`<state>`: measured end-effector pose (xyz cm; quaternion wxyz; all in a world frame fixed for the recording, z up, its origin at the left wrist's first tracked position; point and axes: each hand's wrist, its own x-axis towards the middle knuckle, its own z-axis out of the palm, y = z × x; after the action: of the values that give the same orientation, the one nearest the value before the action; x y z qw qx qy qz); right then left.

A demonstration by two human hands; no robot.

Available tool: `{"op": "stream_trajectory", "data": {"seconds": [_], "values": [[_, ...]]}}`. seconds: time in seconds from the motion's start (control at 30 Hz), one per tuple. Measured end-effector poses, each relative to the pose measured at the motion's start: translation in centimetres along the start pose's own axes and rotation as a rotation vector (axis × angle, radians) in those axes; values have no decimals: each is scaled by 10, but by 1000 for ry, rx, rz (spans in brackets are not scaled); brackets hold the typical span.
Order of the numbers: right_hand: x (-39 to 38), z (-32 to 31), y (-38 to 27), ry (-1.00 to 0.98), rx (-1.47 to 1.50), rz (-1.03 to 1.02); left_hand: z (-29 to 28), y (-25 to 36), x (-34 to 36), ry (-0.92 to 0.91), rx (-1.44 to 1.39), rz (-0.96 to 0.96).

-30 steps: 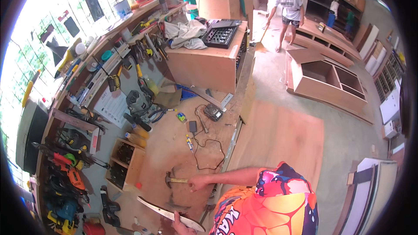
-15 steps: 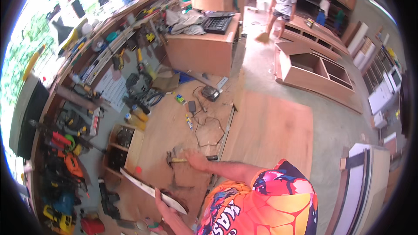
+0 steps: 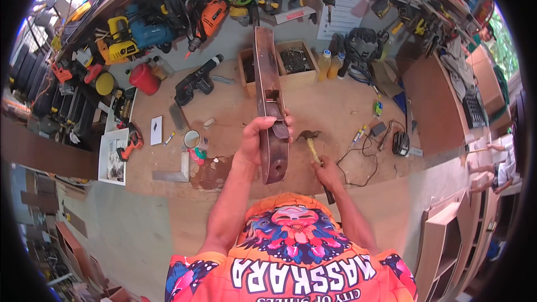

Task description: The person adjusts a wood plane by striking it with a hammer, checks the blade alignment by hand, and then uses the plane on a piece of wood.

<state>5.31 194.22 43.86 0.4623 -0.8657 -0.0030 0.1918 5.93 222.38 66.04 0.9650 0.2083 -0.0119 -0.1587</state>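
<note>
My left hand (image 3: 251, 141) is closed round a long, dark wooden hand plane (image 3: 271, 92), raised over the bench with its throat opening facing up. The thumb lies by the dark wedge-shaped piece in that opening. To the right, my right hand (image 3: 326, 172) grips a claw hammer (image 3: 311, 144) by its yellow-and-black handle. The hammer's head points away from me, low over the workbench (image 3: 229, 100). Behind the plane is a wooden box (image 3: 296, 77) with two compartments of small dark hardware.
A cordless tool (image 3: 196, 81), a red container (image 3: 144, 78), a try square (image 3: 178, 174) and a tape roll (image 3: 192, 138) lie on the left side. To the right are a charger (image 3: 400, 142) with a cord and bottles (image 3: 331, 66). Power tools (image 3: 151, 25) line the back wall.
My view has swung left to face the bench. The plane has come up and turned upright in my left hand. My right hand has closed on the hammer's handle.
</note>
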Motion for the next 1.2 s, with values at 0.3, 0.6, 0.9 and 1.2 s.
{"op": "stream_trajectory", "data": {"seconds": [0.3, 0.6, 0.9, 1.2], "values": [[-71, -94, -178, -241, 778, -397, 6, 1, 20, -4, 90, 86], [-80, -63, -187, 87, 285, -725, 1, -6, 32, 11, 139, 71], [-84, -46, -168, 233, 333, -600, 14, -19, 34, 220, 275, 49], [-89, -44, -142, 223, 304, -576, -32, -28, 42, 343, 306, -55]]}}
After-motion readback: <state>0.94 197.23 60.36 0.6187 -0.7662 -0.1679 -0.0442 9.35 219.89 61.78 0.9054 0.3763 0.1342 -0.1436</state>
